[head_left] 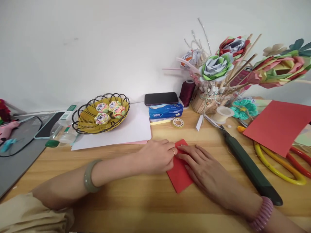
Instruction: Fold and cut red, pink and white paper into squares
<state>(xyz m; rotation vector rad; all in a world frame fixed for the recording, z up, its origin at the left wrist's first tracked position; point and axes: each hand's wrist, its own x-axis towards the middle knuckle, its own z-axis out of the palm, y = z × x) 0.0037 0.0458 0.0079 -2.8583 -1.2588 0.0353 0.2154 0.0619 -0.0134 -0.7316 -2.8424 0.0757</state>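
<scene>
Your left hand [156, 156] and right hand [202, 168] both lie flat on the small red paper [179, 176], near the front middle of the wooden table [126, 200]. Neither hand grips it — the fingers are extended and pressing down, not curled around anything. Left fingers [167, 147] are bunched at the paper's upper left edge, ring finger right at the fold line. Right fingers [188, 151] lie across the top of the paper, tips touching or just beside the left fingertips. The paper's lower corner sticks out below and between both hands; its top corner shows just above the fingers.

Green bangle [89, 176] on your left wrist, pink coiled band [262, 215] on the right.

Just right of your right hand: a dark green cutter [250, 166] lying diagonally, then yellow-handled scissors [277, 165] partly under a larger red sheet [279, 124].

Further back — a white sheet [136, 127] left of centre with a yellow wire basket [100, 115] on it, holding small folded paper flowers [110, 110]. A tape roll [178, 122] lies behind the hands, then a blue tissue pack [165, 111] with a phone [161, 98] on top. A dark thread spool [187, 93] and a holder of paper roses [216, 66] stand by the wall.
</scene>
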